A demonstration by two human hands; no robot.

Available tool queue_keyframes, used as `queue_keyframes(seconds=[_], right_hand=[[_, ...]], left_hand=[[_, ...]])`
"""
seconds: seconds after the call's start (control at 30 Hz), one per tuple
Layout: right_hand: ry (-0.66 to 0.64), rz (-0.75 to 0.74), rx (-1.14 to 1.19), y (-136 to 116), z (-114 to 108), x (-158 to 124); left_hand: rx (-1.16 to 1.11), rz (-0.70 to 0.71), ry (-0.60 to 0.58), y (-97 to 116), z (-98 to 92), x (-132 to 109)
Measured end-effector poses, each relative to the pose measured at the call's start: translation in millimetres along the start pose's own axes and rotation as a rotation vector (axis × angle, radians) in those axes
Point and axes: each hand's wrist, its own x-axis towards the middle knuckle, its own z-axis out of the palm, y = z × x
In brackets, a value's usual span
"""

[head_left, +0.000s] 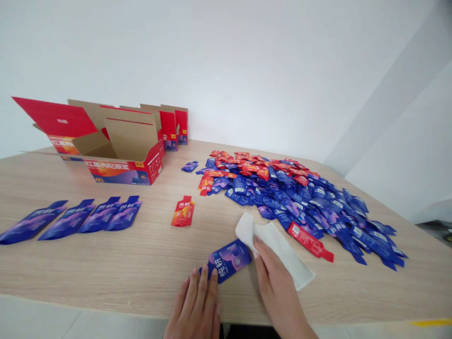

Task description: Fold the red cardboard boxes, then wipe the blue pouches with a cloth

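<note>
A blue pouch (231, 260) lies flat on the table in front of me, its narrow neck end at the lower left. My left hand (196, 303) rests with outstretched fingers over that neck end, the fingertips on the pouch. Just right of the pouch, my right hand (271, 280) pinches a white cloth (278, 245) between thumb and fingers. One part of the cloth is folded up at the fingers, near the pouch's far end, and the rest spreads on the table beneath the hand. My right fingertips are partly hidden by the cloth.
A heap of blue and red pouches (293, 197) covers the right back. Nearby lie one red pouch (310, 241) and another red pouch (183, 211). Several blue pouches (95, 217) lie in a row at left, before an open carton (120, 172). More cartons (169, 129) stand behind.
</note>
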Motion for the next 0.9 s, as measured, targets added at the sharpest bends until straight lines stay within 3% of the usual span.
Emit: queue_keyframes(seconds=[0.1,0.2,0.37,0.43,0.5,0.57,0.63,0.7,0.77,0.9], right_hand=[[-0.130,-0.234,0.082,-37.5,14.3,-3.6],[-0.224,-0.331,0.051,-38.7,23.0,-3.7],[-0.065,-0.056,-0.113,21.1,6.9,3.0],[-0.010,0.029,-0.106,28.1,0.3,4.2],[0.020,0.035,-0.037,14.3,0.8,3.2],[-0.006,-0.075,0.051,-12.6,7.9,0.9],[-0.108,-0.256,0.112,-37.4,16.6,-0.7],[-0.216,-0.358,0.119,-46.1,21.2,-0.5],[-0.227,-0.309,0.069,-33.1,19.0,1.1],[-0.084,-0.043,-0.102,22.0,1.8,5.4]], left_hand=[[0.008,0.034,0.018,-2.0,3.1,-1.9],[0.000,0.025,0.012,-2.8,4.8,-3.6],[0.013,-0.005,0.018,0.0,7.1,-5.0],[0.018,0.000,0.022,0.8,8.8,-5.5],[0.020,0.006,0.027,0.7,10.9,-6.0],[0.020,0.009,0.038,-0.3,12.7,-6.8],[0.006,0.018,0.053,-1.6,13.7,-7.5],[-0.012,0.027,0.056,-2.6,13.5,-7.5],[-0.017,0.018,0.044,-2.6,12.3,-6.6],[-0.017,0.000,0.047,-0.3,9.5,-4.5]])
